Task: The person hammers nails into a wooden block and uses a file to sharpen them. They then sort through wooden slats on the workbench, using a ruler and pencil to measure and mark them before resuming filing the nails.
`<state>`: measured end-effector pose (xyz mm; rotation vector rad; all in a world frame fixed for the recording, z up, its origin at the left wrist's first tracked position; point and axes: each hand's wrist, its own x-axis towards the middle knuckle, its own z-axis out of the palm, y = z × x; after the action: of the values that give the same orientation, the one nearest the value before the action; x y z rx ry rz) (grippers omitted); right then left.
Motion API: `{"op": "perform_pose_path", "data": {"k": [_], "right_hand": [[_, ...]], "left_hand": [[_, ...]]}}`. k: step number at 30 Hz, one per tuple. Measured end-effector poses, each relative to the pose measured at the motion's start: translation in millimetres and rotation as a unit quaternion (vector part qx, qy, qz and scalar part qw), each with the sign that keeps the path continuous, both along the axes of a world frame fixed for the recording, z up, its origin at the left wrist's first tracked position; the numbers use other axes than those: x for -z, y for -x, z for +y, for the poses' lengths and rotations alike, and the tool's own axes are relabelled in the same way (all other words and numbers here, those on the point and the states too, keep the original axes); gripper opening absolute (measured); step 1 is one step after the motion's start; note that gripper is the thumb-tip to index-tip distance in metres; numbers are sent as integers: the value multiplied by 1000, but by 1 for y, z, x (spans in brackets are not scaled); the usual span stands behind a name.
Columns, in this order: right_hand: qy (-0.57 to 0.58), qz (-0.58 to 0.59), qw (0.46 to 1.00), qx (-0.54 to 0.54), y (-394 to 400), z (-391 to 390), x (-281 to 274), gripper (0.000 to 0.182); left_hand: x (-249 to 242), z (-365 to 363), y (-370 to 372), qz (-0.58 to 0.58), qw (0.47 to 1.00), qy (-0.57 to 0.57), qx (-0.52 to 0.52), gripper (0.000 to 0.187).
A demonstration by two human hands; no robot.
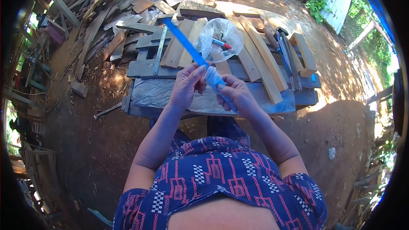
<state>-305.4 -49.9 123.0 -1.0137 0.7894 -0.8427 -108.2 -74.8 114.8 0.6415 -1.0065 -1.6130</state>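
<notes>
A long, flat blue blade-like strip (pixel 184 40) slants up and left over the workbench, its far end near a metal ruler. Pale cloth (pixel 212 77) is wound around its near end. My left hand (pixel 187 84) is closed, thumb and fingers pinching the strip just beside the cloth. With fingers curled, my right hand (pixel 238 93) grips the wrapped cloth and its tail, which hangs below. A clear plastic bag (pixel 230 32) lies just beyond my hands, with a red-and-blue marker (pixel 222 44) showing in it.
The wooden workbench (pixel 157 93) carries several planks (pixel 262 53), a metal ruler (pixel 160 51) and a wooden frame (pixel 303 55). A handsaw (pixel 287 57) lies at the right. Behind the bench, scrap wood (pixel 102 30) is heaped on bare earth.
</notes>
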Motion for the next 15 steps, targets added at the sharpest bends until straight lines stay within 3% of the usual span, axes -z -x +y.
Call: {"op": "perform_pose_path", "data": {"k": [2,4,5,6,8,12,15], "right_hand": [[-15,29,999,-24,-4,5,3,27],[101,112,989,4,-13,8,18,34],[224,285,931,48,-12,12,21,46],[224,281,932,38,-15,15,24,46],[402,307,853,128,-24,17,32,56],[435,323,830,134,-26,19,49,53],[372,309,864,139,-15,15,51,40]], "left_hand": [[1,8,2,-87,996,-23,2,22],[13,14,3,-109,993,-36,-19,19],[19,16,2,-131,989,-49,-44,15],[22,19,2,-133,988,-53,-54,15],[26,20,9,-125,984,-87,-90,12],[21,18,26,-83,985,-114,-101,12],[12,11,34,-73,989,-122,-26,22]]}}
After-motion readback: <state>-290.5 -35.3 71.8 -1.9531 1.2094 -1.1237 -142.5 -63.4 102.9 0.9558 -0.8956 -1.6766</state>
